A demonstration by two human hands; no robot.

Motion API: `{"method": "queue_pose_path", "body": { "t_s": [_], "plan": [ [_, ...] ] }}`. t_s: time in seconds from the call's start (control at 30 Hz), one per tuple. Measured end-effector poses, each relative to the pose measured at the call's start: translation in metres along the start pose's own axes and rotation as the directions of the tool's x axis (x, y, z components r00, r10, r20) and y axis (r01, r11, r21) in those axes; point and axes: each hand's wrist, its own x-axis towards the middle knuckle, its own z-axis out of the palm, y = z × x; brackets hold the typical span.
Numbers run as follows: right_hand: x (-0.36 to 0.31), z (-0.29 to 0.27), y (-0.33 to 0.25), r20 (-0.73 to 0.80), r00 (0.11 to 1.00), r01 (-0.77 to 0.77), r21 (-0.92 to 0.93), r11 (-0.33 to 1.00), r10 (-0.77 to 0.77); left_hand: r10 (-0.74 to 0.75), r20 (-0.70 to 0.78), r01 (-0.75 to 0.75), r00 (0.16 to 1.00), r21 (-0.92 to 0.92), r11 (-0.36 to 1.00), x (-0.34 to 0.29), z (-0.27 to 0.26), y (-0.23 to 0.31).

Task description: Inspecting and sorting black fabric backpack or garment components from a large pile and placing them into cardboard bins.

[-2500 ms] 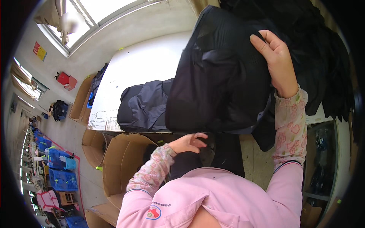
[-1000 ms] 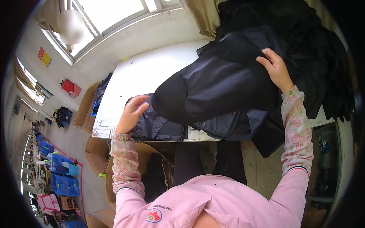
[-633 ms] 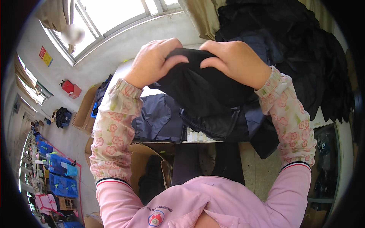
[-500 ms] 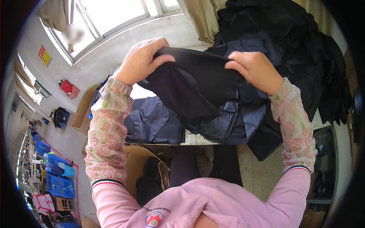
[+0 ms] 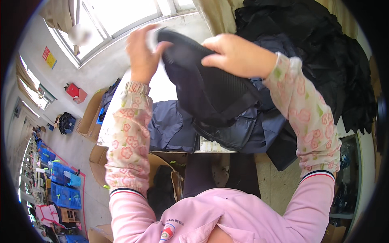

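Observation:
A piece of black ribbed cloth point(image 5: 210, 85) is lifted over the table, its lower part hanging onto dark navy fabric pieces point(image 5: 166, 125). My right hand point(image 5: 237, 54) grips its upper edge between thumb and fingers. Beside the cloth's far left corner is my left hand point(image 5: 142, 54), slightly blurred, thumb and fingers spread apart. Its thumb is close to the cloth edge; whether they touch is unclear. Glossy dark fabric point(image 5: 231, 131) lies under the hanging part.
A large heap of black garments point(image 5: 300, 44) covers the table's right side. The white table point(image 5: 121, 109) shows at left. Open cardboard boxes point(image 5: 164, 174) stand below the front edge and at left. Blue crates point(image 5: 65, 196) line the floor farther left.
My left hand has come off the cloth's edge and its fingers have spread. My right hand has moved left and slightly up, still gripping the cloth, which now hangs more steeply.

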Motion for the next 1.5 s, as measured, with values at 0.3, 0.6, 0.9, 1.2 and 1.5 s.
{"method": "queue_pose_path", "body": {
  "t_s": [0.3, 0.6, 0.9, 1.2, 1.5],
  "plan": [
    [0.11, 0.053, -0.061, 0.052, 0.944, -0.322, 0.364, 0.874, 0.326, 0.106, 0.991, 0.627, 0.085, 0.029, -0.779, -0.308, -0.017, 0.12],
    [0.12, 0.072, -0.067, -0.375, 0.923, 0.169, 0.594, 0.786, 0.085, -0.577, 0.812, -0.027, 0.084, -0.577, -0.816, -0.324, -0.087, -0.052],
    [-0.038, 0.31, 0.028, 0.14, 0.704, -0.457, 0.839, 0.294, 0.696, -0.928, 0.372, 0.999, 0.03, -0.031, 0.019, -0.373, -0.164, -0.211],
    [-0.095, 0.323, 0.052, 0.281, 0.576, -0.704, 0.648, 0.291, 0.768, -0.478, 0.66, 0.644, 0.58, -0.012, 0.765, -0.329, -0.067, -0.045],
    [-0.19, 0.195, 0.178, -0.504, 0.177, -0.98, -0.01, 0.199, 0.845, -0.253, 0.949, 0.506, 0.186, 0.128, 0.853, -0.381, -0.039, 0.009]
  ]
}}
